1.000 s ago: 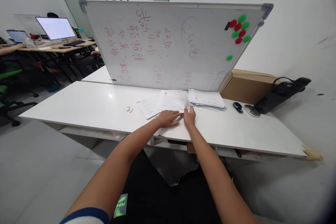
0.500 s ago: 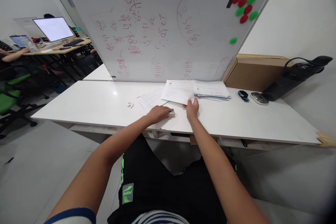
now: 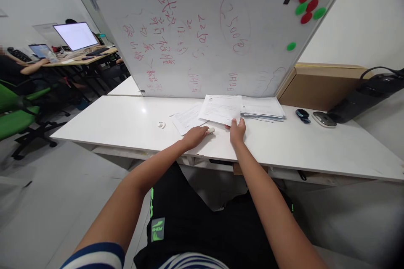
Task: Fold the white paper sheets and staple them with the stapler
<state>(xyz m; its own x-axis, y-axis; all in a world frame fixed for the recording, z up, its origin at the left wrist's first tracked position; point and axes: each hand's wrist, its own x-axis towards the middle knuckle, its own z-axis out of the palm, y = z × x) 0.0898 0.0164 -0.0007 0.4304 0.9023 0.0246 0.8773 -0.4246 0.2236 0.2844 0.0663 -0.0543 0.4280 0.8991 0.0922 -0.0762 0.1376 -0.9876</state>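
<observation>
My right hand (image 3: 237,129) pinches the near edge of a printed sheet (image 3: 221,108), holding it slightly lifted off the white table (image 3: 126,124). Beside it my left hand (image 3: 196,136) rests on the table with its fingers closed on a small white object (image 3: 210,130). Another sheet (image 3: 186,118) lies flat under and left of the held one. A stack of papers (image 3: 263,107) sits just to the right, against the whiteboard (image 3: 205,33).
A small white clip-like item (image 3: 161,124) lies left of the sheets. A dark small device (image 3: 302,114), a mouse (image 3: 323,118), a black device (image 3: 362,94) and a cardboard box (image 3: 318,86) stand at right. A person sits at desks with monitors (image 3: 75,35) far left.
The right hand lifted a sheet from the spread papers and moved it right, over the stack's edge. The left hand closed on a small white object on the table.
</observation>
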